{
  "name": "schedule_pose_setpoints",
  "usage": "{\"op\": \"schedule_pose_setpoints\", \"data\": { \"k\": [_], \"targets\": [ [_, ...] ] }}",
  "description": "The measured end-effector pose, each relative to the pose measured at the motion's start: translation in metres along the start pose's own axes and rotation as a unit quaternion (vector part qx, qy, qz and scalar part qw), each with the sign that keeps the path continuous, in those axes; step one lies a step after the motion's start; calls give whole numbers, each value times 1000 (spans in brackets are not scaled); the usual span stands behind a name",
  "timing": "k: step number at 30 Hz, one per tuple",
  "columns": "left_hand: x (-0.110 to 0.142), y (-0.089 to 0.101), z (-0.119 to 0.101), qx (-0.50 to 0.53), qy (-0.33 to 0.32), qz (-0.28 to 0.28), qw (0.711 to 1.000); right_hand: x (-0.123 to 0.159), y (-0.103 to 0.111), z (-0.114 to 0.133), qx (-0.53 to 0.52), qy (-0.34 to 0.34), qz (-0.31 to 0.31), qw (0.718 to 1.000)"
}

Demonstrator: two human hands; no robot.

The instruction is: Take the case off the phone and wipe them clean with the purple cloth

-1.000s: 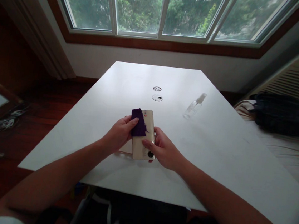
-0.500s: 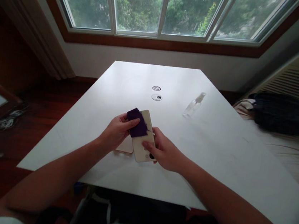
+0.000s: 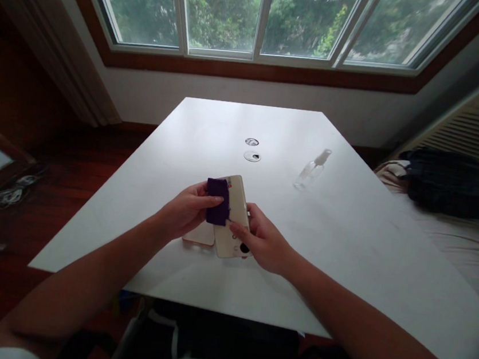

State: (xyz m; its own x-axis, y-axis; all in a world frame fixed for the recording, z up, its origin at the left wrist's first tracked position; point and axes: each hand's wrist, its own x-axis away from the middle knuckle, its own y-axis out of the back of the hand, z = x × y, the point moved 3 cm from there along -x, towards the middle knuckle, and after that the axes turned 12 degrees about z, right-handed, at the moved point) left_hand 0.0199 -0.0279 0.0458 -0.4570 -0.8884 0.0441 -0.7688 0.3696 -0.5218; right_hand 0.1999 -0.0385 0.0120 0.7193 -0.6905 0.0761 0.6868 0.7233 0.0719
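My left hand pinches a small dark purple cloth between thumb and fingers, with the cloth lying against the back of a cream-coloured phone. The phone is tilted, its dark round camera part at the lower right. My right hand is closed around the phone's right edge, thumb across its back. Beneath my left hand, partly covered, a flat pale piece with a pinkish rim lies on the table; I cannot tell whether it is a case or another phone.
On the white table a clear spray bottle lies to the right. Two small oval items, one upper and one lower, lie beyond the phone. A dark bag rests on a bed at the right. Cables lie on the left floor.
The purple cloth has shifted left across the phone's back and turned more upright, uncovering a small red mark near the phone's upper end. My right hand keeps its grip.
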Motion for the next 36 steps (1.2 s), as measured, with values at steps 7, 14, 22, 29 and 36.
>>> {"op": "schedule_pose_setpoints", "data": {
  "k": [7, 14, 22, 29, 36],
  "targets": [
    [0, -1, 3, 26, -43, -43, 998, 3, -5, 5, 64, -14, 20, 998],
    [-6, 11, 11, 27, -76, -76, 994, 7, -7, 18, 251, 17, -1, 968],
    [-4, 6, 11, -1, -22, -58, 998, 6, 3, 10, 153, 21, -39, 987],
    [-3, 7, 17, -7, 2, -29, 1000, 0, 6, 4, -39, 24, -42, 998],
    [-1, 3, 30, -30, -5, -24, 999, -3, 1, 5, -77, 36, -78, 993]
  ]
}}
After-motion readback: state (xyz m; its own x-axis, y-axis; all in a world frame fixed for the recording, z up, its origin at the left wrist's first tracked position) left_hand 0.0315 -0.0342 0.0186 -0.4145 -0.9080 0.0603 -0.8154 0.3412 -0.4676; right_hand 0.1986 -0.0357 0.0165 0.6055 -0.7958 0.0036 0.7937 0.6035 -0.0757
